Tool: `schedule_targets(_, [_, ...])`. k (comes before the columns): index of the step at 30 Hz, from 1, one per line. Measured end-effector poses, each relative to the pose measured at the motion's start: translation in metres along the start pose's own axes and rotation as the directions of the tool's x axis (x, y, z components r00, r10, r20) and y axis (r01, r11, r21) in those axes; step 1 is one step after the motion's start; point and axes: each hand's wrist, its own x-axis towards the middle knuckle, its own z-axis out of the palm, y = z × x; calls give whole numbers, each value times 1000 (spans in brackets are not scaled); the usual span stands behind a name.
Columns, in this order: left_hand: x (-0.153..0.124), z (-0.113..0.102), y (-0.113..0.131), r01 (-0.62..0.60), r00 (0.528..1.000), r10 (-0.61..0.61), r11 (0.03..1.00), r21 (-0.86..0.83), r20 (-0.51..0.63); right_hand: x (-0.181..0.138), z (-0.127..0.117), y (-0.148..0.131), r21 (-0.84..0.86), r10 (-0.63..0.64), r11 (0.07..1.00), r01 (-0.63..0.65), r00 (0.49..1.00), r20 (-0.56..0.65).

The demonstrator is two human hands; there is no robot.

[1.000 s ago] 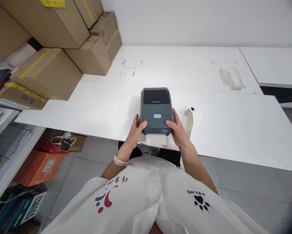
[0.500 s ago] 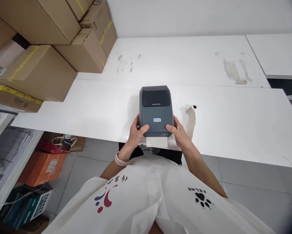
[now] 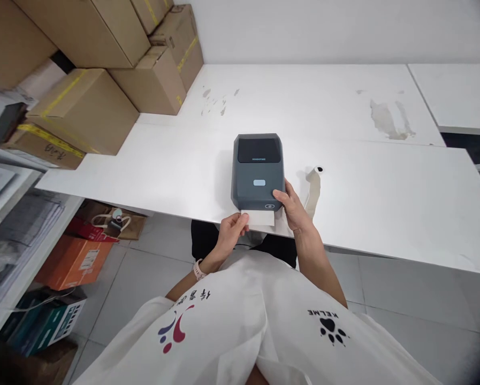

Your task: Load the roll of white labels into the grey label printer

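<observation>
A dark grey label printer (image 3: 258, 170) stands near the front edge of a white table (image 3: 384, 192). A white label strip (image 3: 259, 217) sticks out of its front slot. My left hand (image 3: 230, 232) pinches the left corner of that strip, below the printer. My right hand (image 3: 292, 206) grips the printer's front right corner, thumb on top. A strip of backing paper (image 3: 313, 190) curls up on the table just right of my right hand.
Stacked cardboard boxes (image 3: 103, 69) fill the back left of the table. Left of me stands a shelf (image 3: 15, 224); an orange box (image 3: 71, 262) and a paper bag (image 3: 115, 222) lie on the tiled floor. A second table (image 3: 456, 96) is at the far right.
My left hand has come off the printer's left side and taken hold of the label strip's corner. My right hand stays on the printer's right corner.
</observation>
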Motion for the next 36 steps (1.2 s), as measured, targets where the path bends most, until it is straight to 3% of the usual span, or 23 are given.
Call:
schedule_targets(6, [4, 11, 2, -86, 996, 86, 995, -54, -11, 3, 8, -10, -109, -64, 992, 58, 996, -54])
schedule_targets(12, [-2, -4, -3, -112, 992, 114, 993, -25, 59, 15, 31, -26, -257, -171, 958, 128, 973, -153])
schedule_targets(14, [0, -13, -2, -139, 990, 139, 990, -14, -8, 18, 34, -28, -287, -169, 951, 114, 970, -175])
schedule_targets(16, [3, -20, 2, -200, 969, 199, 980, 6, -144, 20, 33, -29, -306, -173, 945, 113, 969, -177])
schedule_targets(18, [10, -24, 8, -288, 911, 293, 956, 60, -289, 22, 32, -29, -318, -176, 941, 116, 970, -167])
schedule_targets(20, [16, -23, 15, -363, 857, 383, 923, 126, -346, 24, 30, -29, -314, -177, 942, 121, 972, -157])
schedule_targets(22, [22, -17, 18, -393, 857, 419, 908, 146, -301, 24, 29, -28, -300, -174, 946, 125, 974, -144])
schedule_targets(27, [25, -1, 12, -346, 932, 351, 936, 63, -90, 10, 26, -25, -369, -279, 905, 211, 950, -140])
schedule_targets(30, [25, 1, 6, -323, 944, 325, 945, 49, -51, -7, 26, -18, -406, -379, 865, 295, 914, -144])
schedule_targets(36, [30, -2, -2, -307, 951, 308, 951, 44, -34, -28, 28, -2, -357, -378, 879, 316, 918, -119])
